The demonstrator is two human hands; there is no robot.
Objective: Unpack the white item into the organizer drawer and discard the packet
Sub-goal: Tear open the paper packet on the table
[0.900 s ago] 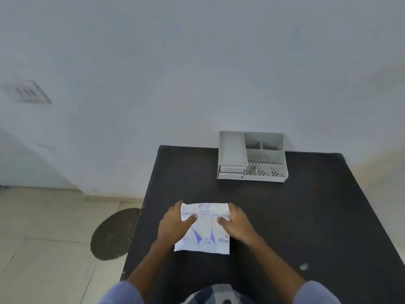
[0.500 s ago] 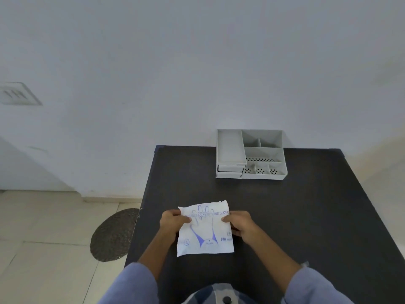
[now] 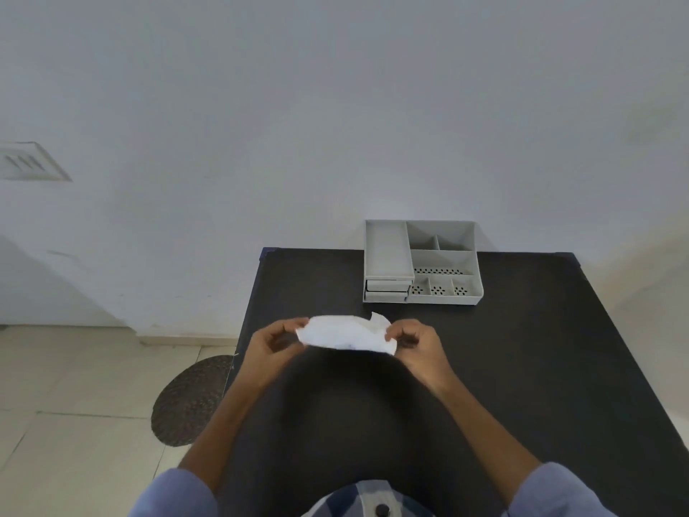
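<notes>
Packet held up between both hands, short of the organizer

Head view: the white packet (image 3: 345, 335) looks thin, limp and near weightless (it sags and curls between the grips), so pinching its two ends seems the right hold, and a tear is best started at a corner. The left hand (image 3: 274, 347) pinches its left end and the right hand (image 3: 415, 343) its right end, hands apart, forearms angled inward. The packet hangs above the black table (image 3: 522, 367), on the near side of the grey organizer (image 3: 423, 261), well apart from it.
</notes>
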